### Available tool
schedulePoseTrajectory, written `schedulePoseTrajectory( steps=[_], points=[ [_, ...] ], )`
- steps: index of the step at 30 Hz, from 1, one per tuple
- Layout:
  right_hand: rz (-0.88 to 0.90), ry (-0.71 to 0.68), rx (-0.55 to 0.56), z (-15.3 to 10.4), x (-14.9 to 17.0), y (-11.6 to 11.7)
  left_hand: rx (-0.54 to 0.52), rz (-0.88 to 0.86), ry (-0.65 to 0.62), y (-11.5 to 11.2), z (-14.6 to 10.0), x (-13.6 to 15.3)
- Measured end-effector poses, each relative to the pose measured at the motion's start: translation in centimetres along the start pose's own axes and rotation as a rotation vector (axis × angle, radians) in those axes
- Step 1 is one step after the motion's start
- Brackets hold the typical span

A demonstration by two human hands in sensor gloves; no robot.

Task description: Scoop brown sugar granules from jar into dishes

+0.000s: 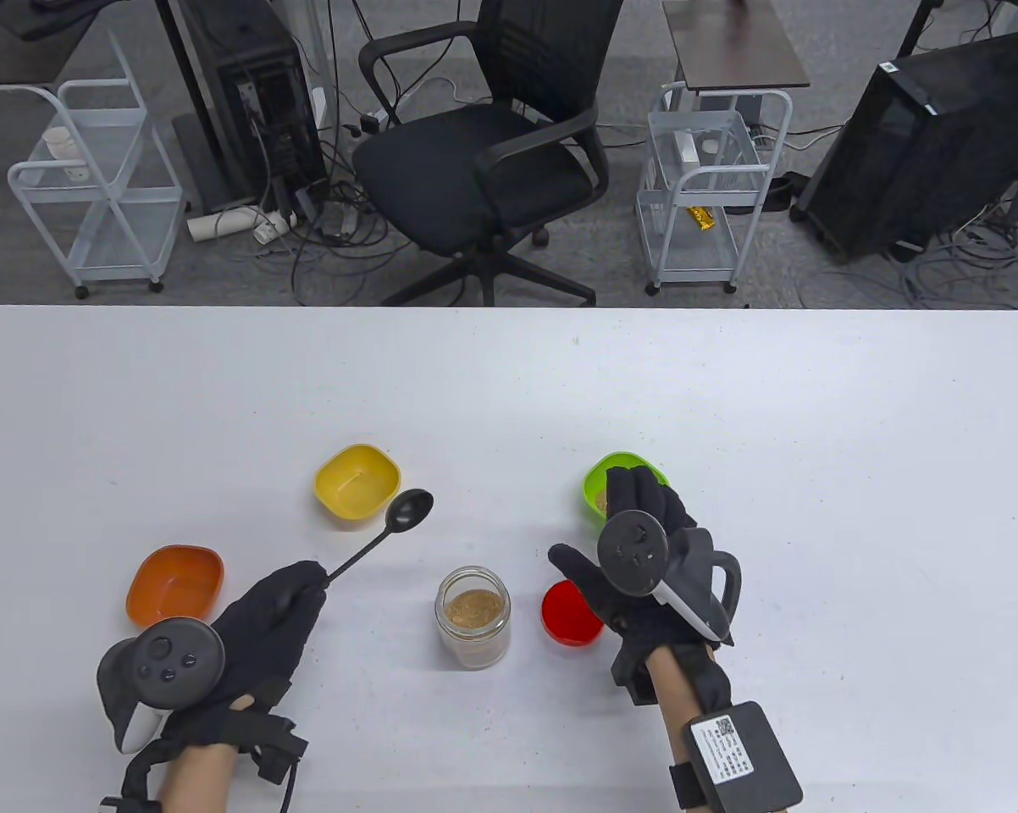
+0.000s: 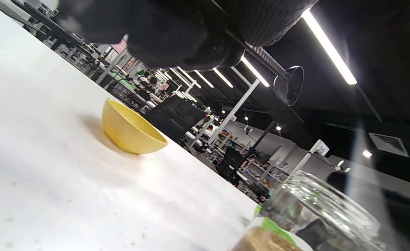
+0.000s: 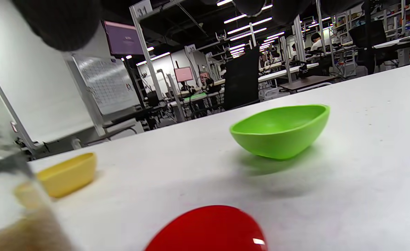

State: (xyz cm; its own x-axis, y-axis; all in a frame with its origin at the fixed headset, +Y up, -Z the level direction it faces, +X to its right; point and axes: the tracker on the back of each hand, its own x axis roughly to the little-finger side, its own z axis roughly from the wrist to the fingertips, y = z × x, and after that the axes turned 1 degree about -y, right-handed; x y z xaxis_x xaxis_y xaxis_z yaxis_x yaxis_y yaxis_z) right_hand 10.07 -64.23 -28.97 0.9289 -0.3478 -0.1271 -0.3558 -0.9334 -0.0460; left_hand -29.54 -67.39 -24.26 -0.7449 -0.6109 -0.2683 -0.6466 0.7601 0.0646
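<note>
An open glass jar (image 1: 473,616) with brown sugar stands at the table's front middle; it also shows in the left wrist view (image 2: 306,219). My left hand (image 1: 293,593) grips the handle of a black spoon (image 1: 410,509), its bowl raised beside the yellow dish (image 1: 357,481) and looking empty in the left wrist view (image 2: 289,85). My right hand (image 1: 636,542) hovers open over the table, fingers spread, between the red lid (image 1: 570,614) and the green dish (image 1: 617,471), which holds some sugar. An orange dish (image 1: 175,583) sits at the far left.
The red lid (image 3: 211,228) lies flat right of the jar. The green dish (image 3: 281,129) and yellow dish (image 3: 67,174) show in the right wrist view. An office chair (image 1: 484,152), carts and computer towers stand beyond the table's far edge.
</note>
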Motion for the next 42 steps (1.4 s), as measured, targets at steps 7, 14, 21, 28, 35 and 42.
schedulePoseTrajectory(
  steps=[7,14,21,28,35,42],
  points=[
    [-0.001,-0.041,0.037,-3.0,-2.3,-0.6,0.02,-0.02,0.008,-0.4,0.7,-0.2],
    [0.058,-0.044,0.037,-4.7,-3.3,0.7,0.038,-0.021,-0.002,-0.8,0.9,-0.6],
    [0.141,-0.019,0.076,-5.3,-2.4,2.1,0.035,-0.092,-0.002,-1.0,0.8,-0.7],
    [0.246,-0.044,0.152,-5.9,-2.2,2.3,0.025,-0.354,-0.027,-2.0,0.3,-2.7],
    [0.321,-0.136,0.232,-6.4,-2.7,1.8,0.114,-0.429,-0.102,-4.2,0.9,-7.5],
    [0.456,-0.174,0.284,-6.9,-2.4,1.3,0.169,-0.444,-0.153,-6.5,1.4,-11.0]
  ],
)
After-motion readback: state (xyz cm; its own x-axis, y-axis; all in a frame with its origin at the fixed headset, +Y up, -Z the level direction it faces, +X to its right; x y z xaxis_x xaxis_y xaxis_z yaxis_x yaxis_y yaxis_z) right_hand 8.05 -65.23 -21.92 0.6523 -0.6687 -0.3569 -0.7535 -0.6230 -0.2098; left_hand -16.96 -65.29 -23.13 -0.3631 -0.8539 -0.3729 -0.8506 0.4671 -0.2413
